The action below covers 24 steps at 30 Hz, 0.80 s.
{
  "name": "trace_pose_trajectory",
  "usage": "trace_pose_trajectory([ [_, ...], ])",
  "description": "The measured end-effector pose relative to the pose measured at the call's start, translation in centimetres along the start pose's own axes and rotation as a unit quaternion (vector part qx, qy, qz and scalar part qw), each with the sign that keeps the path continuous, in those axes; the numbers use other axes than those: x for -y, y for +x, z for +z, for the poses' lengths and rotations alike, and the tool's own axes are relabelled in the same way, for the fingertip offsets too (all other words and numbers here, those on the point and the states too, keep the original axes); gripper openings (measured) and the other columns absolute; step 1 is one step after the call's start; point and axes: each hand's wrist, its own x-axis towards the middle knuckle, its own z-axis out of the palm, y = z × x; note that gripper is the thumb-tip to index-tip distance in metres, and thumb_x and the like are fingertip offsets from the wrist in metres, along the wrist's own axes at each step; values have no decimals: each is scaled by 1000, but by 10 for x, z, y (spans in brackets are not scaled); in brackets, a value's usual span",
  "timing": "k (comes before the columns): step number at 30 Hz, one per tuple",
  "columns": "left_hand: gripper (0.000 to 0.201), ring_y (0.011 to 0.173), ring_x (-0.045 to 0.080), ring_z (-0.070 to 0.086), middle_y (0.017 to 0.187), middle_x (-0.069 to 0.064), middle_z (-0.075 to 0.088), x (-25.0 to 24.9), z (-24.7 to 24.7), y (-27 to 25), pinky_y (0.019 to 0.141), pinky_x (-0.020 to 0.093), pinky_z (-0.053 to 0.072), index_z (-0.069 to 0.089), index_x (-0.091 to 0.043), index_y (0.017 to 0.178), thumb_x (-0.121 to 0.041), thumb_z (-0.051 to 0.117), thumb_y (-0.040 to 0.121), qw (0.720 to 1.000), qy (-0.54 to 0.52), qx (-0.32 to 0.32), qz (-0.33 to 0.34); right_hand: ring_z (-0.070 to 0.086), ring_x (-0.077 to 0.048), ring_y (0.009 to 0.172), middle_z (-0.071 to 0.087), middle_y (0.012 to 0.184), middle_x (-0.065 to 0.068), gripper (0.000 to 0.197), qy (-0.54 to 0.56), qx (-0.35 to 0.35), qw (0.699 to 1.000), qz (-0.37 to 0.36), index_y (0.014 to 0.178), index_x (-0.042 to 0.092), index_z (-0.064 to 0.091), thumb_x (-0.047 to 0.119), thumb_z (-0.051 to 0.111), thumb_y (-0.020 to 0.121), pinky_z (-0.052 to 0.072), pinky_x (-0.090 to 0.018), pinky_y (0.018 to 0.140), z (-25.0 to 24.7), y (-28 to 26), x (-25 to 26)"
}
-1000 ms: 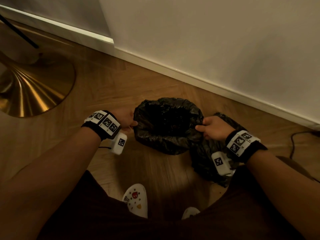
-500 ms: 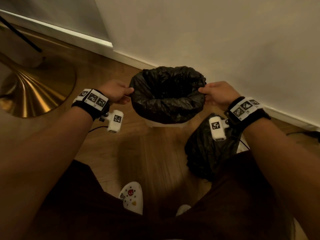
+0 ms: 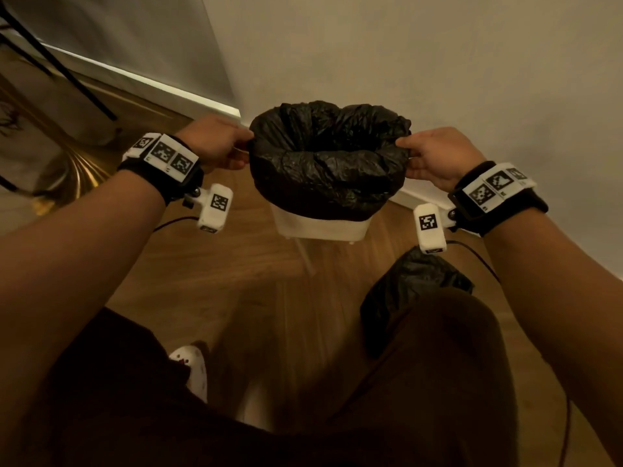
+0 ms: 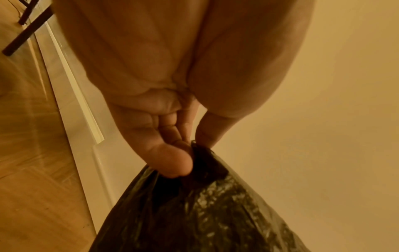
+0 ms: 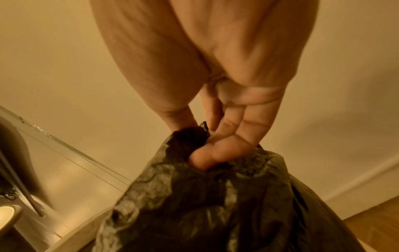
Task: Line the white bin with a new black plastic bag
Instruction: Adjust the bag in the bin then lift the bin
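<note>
A wooden floor (image 3: 215,264) meets a pale wall (image 3: 438,45) along a white skirting board (image 3: 141,82); a brass lamp base (image 3: 77,176) sits at the left edge of the head view. At upper centre the white bin (image 3: 320,227) is held up off the floor, with the black bag (image 3: 328,160) folded down over its rim so that only the lower band of white wall shows beneath the plastic. The left hand (image 3: 215,143) pinches the bag's edge at the left side of the rim, thumb against curled fingers (image 4: 172,162), and the right hand (image 3: 435,156) pinches the opposite edge in the same way — both wrist views show crumpled plastic caught between thumb and fingertips. Compared with a second ago, when bin and bag lay low on the floor between the hands, the pair has been lifted and carried toward the wall — the bag's mouth now stands open and round. This suggests the lining is essentially done and only setting the bin down remains. A second crumpled black bag (image 3: 414,291) lies on the floor at lower right, just beside the person's knee, and a white shoe (image 3: 192,365) shows at lower centre.
</note>
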Motion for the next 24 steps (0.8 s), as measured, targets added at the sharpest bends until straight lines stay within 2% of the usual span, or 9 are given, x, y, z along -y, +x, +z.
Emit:
trace_pose_trajectory([
  [4, 16, 68, 14, 61, 91, 7, 65, 6, -24, 19, 54, 19, 53, 66, -8, 103, -18, 54, 99, 1000, -23, -10, 10, 67, -15, 67, 68, 85, -6, 9, -13, -4, 1000, 2, 97, 5, 67, 13, 64, 94, 57, -24, 60, 29, 17, 13],
  [6, 15, 67, 13, 61, 88, 5, 66, 11, -39, 30, 56, 19, 52, 66, -12, 96, -19, 54, 99, 1000, -25, -10, 12, 67, -16, 68, 68, 86, -6, 14, -24, -9, 1000, -2, 103, 4, 68, 13, 64, 95, 56, -24, 60, 46, 25, 19],
  [8, 14, 68, 12, 62, 86, 2, 67, 16, -57, 45, 60, 21, 52, 65, -16, 90, -20, 54, 98, 1000, -23, -10, 16, 66, -16, 68, 68, 86, -6, 13, -29, -20, 999, -6, 102, 4, 68, 14, 63, 95, 56, -24, 60, 66, 33, 27],
  [13, 18, 71, 17, 63, 94, 6, 67, 25, -114, 88, 57, 22, 51, 66, -10, 104, -24, 56, 98, 999, -12, 12, 40, 66, -22, 76, 68, 96, -12, 14, -30, -51, 998, -14, 101, 2, 68, 14, 64, 94, 56, -31, 70, 121, 52, 47],
  [18, 17, 81, 24, 67, 101, 11, 70, 25, -187, 122, 66, 30, 49, 70, -18, 88, -27, 57, 93, 995, -24, 43, 85, 66, -17, 63, 65, 89, -10, 10, -16, -79, 997, -18, 92, 5, 66, 14, 65, 93, 56, -25, 58, 182, 66, 74],
  [20, 16, 79, 19, 66, 99, 9, 68, 23, -212, 133, 62, 26, 46, 68, -19, 88, -23, 54, 95, 993, -51, 52, 93, 65, -17, 62, 64, 86, -9, 9, -14, -93, 995, -19, 87, 6, 65, 14, 65, 92, 56, -25, 57, 207, 74, 86],
  [22, 19, 71, 11, 64, 90, 2, 66, 22, -236, 144, 56, 20, 42, 66, -20, 87, -20, 50, 98, 991, -69, 54, 102, 64, -16, 59, 64, 83, -8, 10, -15, -101, 994, -23, 85, 6, 65, 15, 65, 91, 55, -25, 57, 231, 81, 99],
  [24, 22, 67, 9, 63, 85, -1, 66, 23, -256, 155, 54, 19, 40, 65, -21, 85, -18, 48, 98, 990, -64, 48, 117, 62, -15, 54, 64, 78, -6, 11, -23, -111, 993, -20, 83, 7, 65, 15, 64, 91, 54, -25, 55, 251, 89, 109],
])
